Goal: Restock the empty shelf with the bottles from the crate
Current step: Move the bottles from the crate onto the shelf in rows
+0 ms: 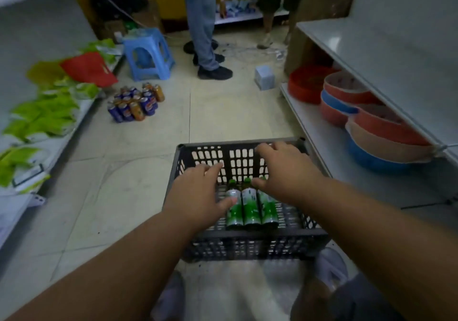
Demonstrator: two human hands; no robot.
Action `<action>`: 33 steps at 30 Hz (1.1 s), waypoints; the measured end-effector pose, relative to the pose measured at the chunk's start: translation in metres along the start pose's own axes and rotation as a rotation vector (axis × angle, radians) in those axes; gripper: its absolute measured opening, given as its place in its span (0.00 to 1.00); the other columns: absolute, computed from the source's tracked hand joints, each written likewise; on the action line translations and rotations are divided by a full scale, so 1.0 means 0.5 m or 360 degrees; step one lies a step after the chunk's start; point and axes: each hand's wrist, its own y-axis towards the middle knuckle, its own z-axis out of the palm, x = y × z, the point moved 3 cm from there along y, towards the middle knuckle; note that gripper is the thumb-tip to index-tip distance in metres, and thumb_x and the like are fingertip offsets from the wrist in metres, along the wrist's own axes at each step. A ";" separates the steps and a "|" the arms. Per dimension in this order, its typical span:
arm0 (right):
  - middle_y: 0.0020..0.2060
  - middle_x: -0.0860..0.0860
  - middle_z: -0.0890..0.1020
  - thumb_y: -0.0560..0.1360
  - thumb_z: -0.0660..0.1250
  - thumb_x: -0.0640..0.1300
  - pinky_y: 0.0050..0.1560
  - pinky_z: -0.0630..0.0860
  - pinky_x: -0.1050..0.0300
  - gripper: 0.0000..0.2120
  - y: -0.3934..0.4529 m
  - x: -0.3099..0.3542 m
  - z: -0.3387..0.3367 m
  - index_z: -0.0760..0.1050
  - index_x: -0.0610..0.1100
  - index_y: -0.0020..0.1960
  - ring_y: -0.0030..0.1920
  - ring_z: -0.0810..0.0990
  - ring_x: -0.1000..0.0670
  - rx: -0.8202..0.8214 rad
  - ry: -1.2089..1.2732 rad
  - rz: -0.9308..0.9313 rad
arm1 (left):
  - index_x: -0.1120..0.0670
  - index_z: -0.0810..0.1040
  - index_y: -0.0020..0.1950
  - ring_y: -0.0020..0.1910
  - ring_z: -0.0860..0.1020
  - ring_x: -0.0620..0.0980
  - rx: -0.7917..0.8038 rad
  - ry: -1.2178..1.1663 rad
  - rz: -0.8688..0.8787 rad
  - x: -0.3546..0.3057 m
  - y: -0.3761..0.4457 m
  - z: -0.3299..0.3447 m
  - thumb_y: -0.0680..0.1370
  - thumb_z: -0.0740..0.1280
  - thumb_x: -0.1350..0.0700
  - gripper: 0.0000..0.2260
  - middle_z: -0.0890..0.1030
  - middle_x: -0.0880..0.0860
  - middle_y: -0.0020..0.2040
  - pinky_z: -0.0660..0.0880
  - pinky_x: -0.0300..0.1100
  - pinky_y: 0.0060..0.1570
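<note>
Fingers (213,169) spreading loosely on both hands, gripping nothing. Left hand (198,194) thumbing the leftmost of three bottles (251,211), right hand (285,174) hovering over them. Bottles lying side by side along the crate's (247,243) near wall.

The crate (247,243) stood open at the top, and both hands reached in over its near wall unhindered. Three bottles (251,209) lay side by side against the near wall, leaving bare crate floor toward the far wall and the left side. The shelf (319,132) just right of the crate was bare at its near end; stacked basins (366,119) filled its far end.
</note>
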 end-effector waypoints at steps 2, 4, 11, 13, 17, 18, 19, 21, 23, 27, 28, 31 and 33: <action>0.68 0.46 0.72 0.74 0.71 0.62 0.65 0.74 0.41 0.35 0.042 0.007 0.057 0.63 0.53 0.75 0.68 0.72 0.42 0.0086 0.0024 -0.0023 | 0.47 0.59 0.79 0.69 0.69 0.52 0.0045 0.0029 -0.0056 0.036 0.007 0.056 0.74 0.63 0.31 0.39 0.70 0.50 0.73 0.69 0.50 0.68; 0.68 0.47 0.72 0.74 0.71 0.61 0.64 0.75 0.42 0.34 0.082 0.008 0.117 0.63 0.52 0.75 0.66 0.73 0.44 0.0162 0.0056 -0.0035 | 0.48 0.61 0.79 0.69 0.70 0.52 0.0065 0.0028 -0.0130 0.070 0.019 0.111 0.74 0.64 0.31 0.39 0.71 0.51 0.72 0.69 0.50 0.68; 0.66 0.47 0.73 0.75 0.72 0.58 0.63 0.75 0.45 0.32 0.193 -0.007 0.271 0.65 0.50 0.74 0.64 0.74 0.46 0.0440 0.0137 -0.0003 | 0.52 0.59 0.79 0.74 0.65 0.55 0.0192 -0.0067 -0.0283 0.150 0.056 0.268 0.73 0.64 0.31 0.41 0.66 0.55 0.76 0.62 0.52 0.74; 0.66 0.47 0.73 0.74 0.73 0.58 0.64 0.75 0.46 0.33 0.217 -0.014 0.300 0.66 0.49 0.74 0.64 0.74 0.46 0.0482 0.0206 0.0036 | 0.56 0.51 0.81 0.79 0.55 0.56 0.0276 -0.0118 -0.0351 0.169 0.056 0.310 0.75 0.60 0.30 0.45 0.57 0.57 0.80 0.53 0.51 0.78; 0.69 0.47 0.72 0.74 0.73 0.58 0.63 0.73 0.50 0.35 0.248 -0.023 0.361 0.66 0.48 0.75 0.66 0.74 0.45 0.0608 0.0279 0.0090 | 0.58 0.38 0.81 0.80 0.39 0.53 0.0275 -0.0176 -0.0418 0.182 0.041 0.358 0.72 0.43 0.26 0.48 0.42 0.58 0.82 0.38 0.48 0.77; 0.69 0.46 0.72 0.74 0.74 0.58 0.62 0.73 0.50 0.35 0.257 -0.023 0.379 0.66 0.48 0.75 0.66 0.75 0.45 0.0640 0.0306 0.0114 | 0.58 0.36 0.81 0.80 0.36 0.53 0.0269 -0.0189 -0.0429 0.186 0.041 0.363 0.72 0.41 0.26 0.48 0.39 0.58 0.82 0.37 0.48 0.77; 0.69 0.46 0.73 0.74 0.74 0.58 0.62 0.73 0.51 0.34 0.265 -0.022 0.397 0.67 0.47 0.75 0.65 0.75 0.45 0.0665 0.0341 0.0142 | 0.58 0.34 0.80 0.79 0.35 0.52 0.0270 -0.0217 -0.0452 0.189 0.041 0.365 0.72 0.41 0.26 0.49 0.37 0.58 0.81 0.36 0.48 0.76; 0.69 0.45 0.74 0.74 0.74 0.58 0.59 0.74 0.52 0.35 0.283 -0.021 0.432 0.67 0.45 0.74 0.65 0.76 0.44 0.0699 0.0435 0.0222 | 0.57 0.33 0.80 0.79 0.33 0.51 0.0249 -0.0284 -0.0507 0.193 0.044 0.363 0.71 0.41 0.25 0.49 0.35 0.57 0.81 0.35 0.47 0.76; 0.70 0.44 0.75 0.74 0.74 0.59 0.54 0.74 0.55 0.37 0.307 -0.015 0.474 0.66 0.43 0.76 0.65 0.77 0.43 0.0749 0.0534 0.0323 | 0.58 0.32 0.80 0.79 0.33 0.51 0.0235 -0.0306 -0.0525 0.195 0.046 0.366 0.71 0.42 0.26 0.49 0.34 0.58 0.80 0.34 0.47 0.76; 0.69 0.42 0.75 0.75 0.73 0.57 0.51 0.71 0.57 0.37 0.363 0.005 0.563 0.65 0.40 0.76 0.64 0.77 0.42 0.0818 0.0637 0.0454 | 0.59 0.32 0.79 0.79 0.33 0.54 0.0221 -0.0221 -0.0519 0.195 0.048 0.375 0.74 0.43 0.28 0.47 0.33 0.59 0.80 0.35 0.49 0.76; 0.69 0.41 0.75 0.75 0.73 0.57 0.51 0.72 0.56 0.37 0.379 0.009 0.583 0.65 0.40 0.76 0.64 0.77 0.42 0.0823 0.0651 0.0508 | 0.59 0.32 0.79 0.79 0.33 0.55 0.0218 -0.0210 -0.0514 0.195 0.048 0.377 0.74 0.43 0.28 0.47 0.33 0.60 0.80 0.35 0.49 0.76; 0.69 0.39 0.73 0.74 0.73 0.60 0.61 0.77 0.48 0.43 0.423 0.015 0.646 0.60 0.37 0.77 0.66 0.75 0.40 0.0825 0.0608 0.0675 | 0.59 0.34 0.79 0.79 0.36 0.56 0.0202 -0.0208 -0.0506 0.195 0.050 0.381 0.74 0.46 0.27 0.48 0.36 0.61 0.80 0.34 0.48 0.76; 0.71 0.39 0.70 0.74 0.73 0.61 0.68 0.73 0.46 0.45 0.441 0.013 0.683 0.58 0.37 0.77 0.70 0.71 0.38 0.0787 0.0486 0.0756 | 0.60 0.37 0.80 0.80 0.39 0.57 0.0204 -0.0189 -0.0486 0.195 0.052 0.382 0.73 0.46 0.26 0.49 0.39 0.61 0.81 0.36 0.48 0.75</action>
